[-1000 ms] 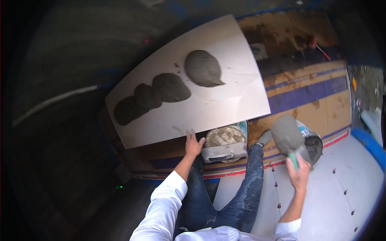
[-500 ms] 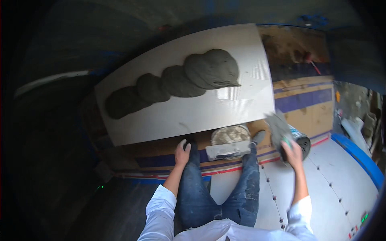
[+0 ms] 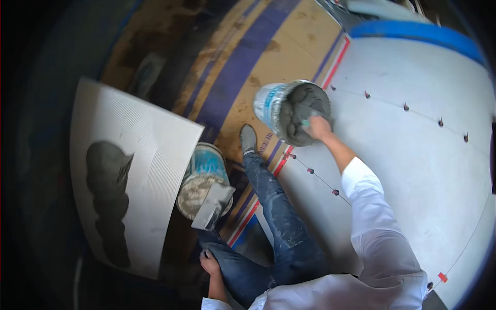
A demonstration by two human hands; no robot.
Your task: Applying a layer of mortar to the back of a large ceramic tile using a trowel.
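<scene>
My right hand [image 3: 318, 127] reaches into a bucket [image 3: 269, 106] filled with wet grey mortar [image 3: 295, 116]. It is closed around the handle of a trowel, of which a bit of green shows; the blade is hidden in the mortar. My left hand [image 3: 210, 262] rests on my left leg near the knee, fingers lying against the jeans, holding nothing. Left of my legs lies a large white tile [image 3: 160, 155] with ridged trowel marks. A lumpy strip of grey mortar [image 3: 108, 170] runs along it.
A second bucket [image 3: 206, 163], crusted with pale residue, stands beside the tile with a flat-bladed trowel [image 3: 214, 205] across its rim. Cardboard [image 3: 289, 49] covers the floor ahead. On the right, pale laid tiles [image 3: 403, 150] have small dark spacers along their joints. A blue strip [image 3: 418, 33] curves behind.
My view has turned to the right. My right hand has gone from holding the mortar-coated trowel up beside the bucket to inside it. My left hand has settled on my leg.
</scene>
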